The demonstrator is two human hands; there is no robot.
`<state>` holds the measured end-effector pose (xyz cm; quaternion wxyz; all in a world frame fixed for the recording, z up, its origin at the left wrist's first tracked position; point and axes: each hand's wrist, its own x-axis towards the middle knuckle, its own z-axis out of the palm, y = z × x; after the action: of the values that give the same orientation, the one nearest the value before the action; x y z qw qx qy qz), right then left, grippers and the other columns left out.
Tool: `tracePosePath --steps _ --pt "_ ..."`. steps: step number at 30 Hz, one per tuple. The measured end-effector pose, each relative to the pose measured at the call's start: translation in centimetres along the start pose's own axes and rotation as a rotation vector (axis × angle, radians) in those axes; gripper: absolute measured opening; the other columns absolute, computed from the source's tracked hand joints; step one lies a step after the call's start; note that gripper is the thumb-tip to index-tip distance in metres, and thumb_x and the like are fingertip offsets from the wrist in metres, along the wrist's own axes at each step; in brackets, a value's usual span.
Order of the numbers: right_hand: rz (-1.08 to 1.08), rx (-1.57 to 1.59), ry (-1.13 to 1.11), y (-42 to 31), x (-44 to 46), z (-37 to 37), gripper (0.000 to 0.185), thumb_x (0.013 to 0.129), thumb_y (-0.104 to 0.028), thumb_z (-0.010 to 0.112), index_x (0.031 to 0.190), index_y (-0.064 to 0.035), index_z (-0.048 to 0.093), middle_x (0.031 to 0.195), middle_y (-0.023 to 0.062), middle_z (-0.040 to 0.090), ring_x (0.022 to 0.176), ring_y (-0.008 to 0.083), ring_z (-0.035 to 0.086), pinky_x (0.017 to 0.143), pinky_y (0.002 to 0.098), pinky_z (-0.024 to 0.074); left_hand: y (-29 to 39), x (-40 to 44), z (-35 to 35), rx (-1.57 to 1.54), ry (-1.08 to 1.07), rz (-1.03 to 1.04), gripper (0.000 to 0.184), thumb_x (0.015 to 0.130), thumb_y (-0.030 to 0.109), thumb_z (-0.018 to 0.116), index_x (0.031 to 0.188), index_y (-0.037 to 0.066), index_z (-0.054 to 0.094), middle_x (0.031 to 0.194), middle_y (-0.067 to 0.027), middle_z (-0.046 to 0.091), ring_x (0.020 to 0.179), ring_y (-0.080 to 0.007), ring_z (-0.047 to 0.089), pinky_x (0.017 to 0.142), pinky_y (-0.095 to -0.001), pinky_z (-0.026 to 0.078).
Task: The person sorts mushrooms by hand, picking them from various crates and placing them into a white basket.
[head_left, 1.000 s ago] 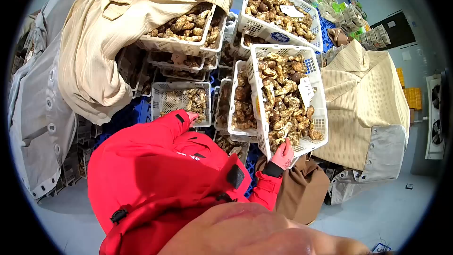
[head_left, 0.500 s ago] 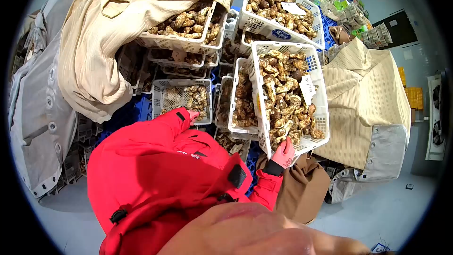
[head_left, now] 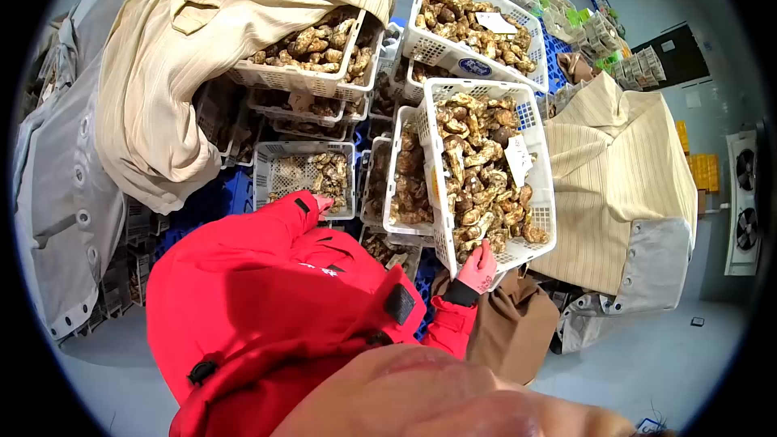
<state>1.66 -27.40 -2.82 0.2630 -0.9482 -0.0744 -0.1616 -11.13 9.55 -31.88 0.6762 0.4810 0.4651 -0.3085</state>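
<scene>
A white plastic basket (head_left: 541, 231), tilted, holds a heap of brown and cream mushrooms (head_left: 477, 170) with dirt on them and a white paper label (head_left: 518, 159). My right hand (head_left: 479, 267) is closed over its near rim, fingertips inside by the nearest mushrooms. Further left stands a smaller white basket (head_left: 303, 147), only partly filled with mushrooms (head_left: 330, 171). My left hand (head_left: 323, 203) is closed at its near rim, some fingers hidden behind the rim and red sleeve.
More mushroom baskets are stacked behind, including a large labelled basket (head_left: 441, 47). Striped beige cloth (head_left: 162, 73) drapes the left stack; another beige cover (head_left: 615, 162) lies on the right. Brown cloth (head_left: 514, 328) hangs below the tilted basket. Blue pallets (head_left: 235, 190) show between stacks.
The view has shifted slightly, so most things sit a little further left. Both hands stay at the same baskets, with the right fingers still over the rim.
</scene>
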Motion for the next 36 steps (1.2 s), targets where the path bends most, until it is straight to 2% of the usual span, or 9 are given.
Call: tracePosePath --steps 2,7,10,12,15,19,22,27,36 --pt "0.007 0.010 -0.013 0.0 0.1 0.0 0.023 0.084 -0.010 0.056 0.105 -0.0041 0.063 0.094 0.0148 0.063 0.086 0.0313 0.056 0.077 0.0400 0.0438 -1.5 2.4 -2.0 0.336 -0.186 0.394 0.044 0.085 0.039 0.058 0.116 0.008 0.053 0.110 -0.0072 0.055 0.096 -0.0245 0.055 0.073 -0.0404 0.051" --pt "-0.028 -0.042 0.010 -0.1 0.3 0.1 0.023 0.084 -0.011 0.056 0.105 -0.0046 0.063 0.094 0.0146 0.063 0.086 0.0316 0.056 0.077 0.0404 0.0438 -2.3 3.7 -1.2 -0.070 -0.061 0.133 0.048 0.082 0.041 0.062 0.118 0.010 0.055 0.111 -0.0057 0.056 0.095 -0.0244 0.055 0.073 -0.0422 0.051" --pt "0.000 -0.097 -0.010 0.1 0.0 0.3 0.022 0.085 -0.012 0.055 0.104 -0.0047 0.063 0.093 0.0147 0.063 0.086 0.0324 0.056 0.078 0.0409 0.0437 -1.2 1.6 -0.7 0.271 -0.056 0.286 0.030 0.086 0.033 0.050 0.066 0.010 0.049 0.056 -0.0023 0.043 0.048 -0.0154 0.041 0.047 -0.0319 0.037" --pt "0.031 -0.048 -0.019 -1.2 0.2 -0.1 0.023 0.084 -0.011 0.056 0.105 -0.0053 0.063 0.091 0.0150 0.062 0.086 0.0329 0.055 0.077 0.0411 0.0438 -0.7 0.3 -0.4 0.150 -0.101 0.234 0.030 0.086 0.031 0.049 0.065 0.010 0.047 0.057 -0.0021 0.042 0.048 -0.0158 0.039 0.046 -0.0331 0.034" --pt "-0.035 -0.073 -0.008 0.1 0.1 0.3 0.023 0.084 -0.010 0.056 0.105 -0.0055 0.062 0.089 0.0164 0.062 0.083 0.0339 0.055 0.074 0.0417 0.0440 -1.5 1.1 -0.4 0.167 0.085 0.213 0.054 0.080 0.043 0.059 0.120 0.007 0.056 0.101 -0.0067 0.061 0.080 -0.0180 0.055 0.064 -0.0341 0.048" --pt "0.035 -0.106 -0.053 -0.4 0.2 0.2 0.023 0.083 -0.008 0.056 0.105 -0.0052 0.063 0.090 0.0152 0.062 0.083 0.0325 0.055 0.075 0.0407 0.0437 -5.0 4.4 -1.6 0.273 0.326 0.347 0.092 0.068 0.061 0.068 0.127 -0.005 0.043 0.122 -0.0199 0.053 0.114 -0.0305 0.050 0.096 -0.0374 0.038" --pt "0.035 -0.049 -0.052 -0.7 0.3 0.3 0.024 0.084 -0.008 0.055 0.107 -0.0048 0.062 0.094 0.0142 0.062 0.088 0.0307 0.055 0.079 0.0388 0.0432 -5.4 3.5 -1.8 -0.007 0.264 0.332 0.089 0.066 0.042 0.079 0.131 -0.004 0.038 0.121 -0.0187 0.052 0.115 -0.0273 0.049 0.095 -0.0354 0.041" --pt "0.052 -0.049 -0.038 -1.9 0.4 0.2 0.024 0.084 -0.006 0.055 0.106 -0.0026 0.063 0.097 0.0149 0.062 0.091 0.0290 0.056 0.081 0.0368 0.0436 -8.0 5.6 -3.8 0.264 0.373 0.307 0.102 0.059 0.050 0.080 0.135 -0.002 0.035 0.127 -0.0228 0.048 0.119 -0.0302 0.046 0.100 -0.0390 0.036" --pt "0.112 0.044 -0.072 0.1 0.3 0.7 0.025 0.081 -0.005 0.055 0.104 -0.0008 0.064 0.089 0.0141 0.064 0.083 0.0290 0.057 0.076 0.0357 0.0443 -10.8 7.7 -4.8 -0.020 0.102 0.251 0.063 0.079 0.047 0.066 0.123 0.004 0.050 0.112 -0.0050 0.060 0.096 -0.0163 0.055 0.079 -0.0339 0.044"
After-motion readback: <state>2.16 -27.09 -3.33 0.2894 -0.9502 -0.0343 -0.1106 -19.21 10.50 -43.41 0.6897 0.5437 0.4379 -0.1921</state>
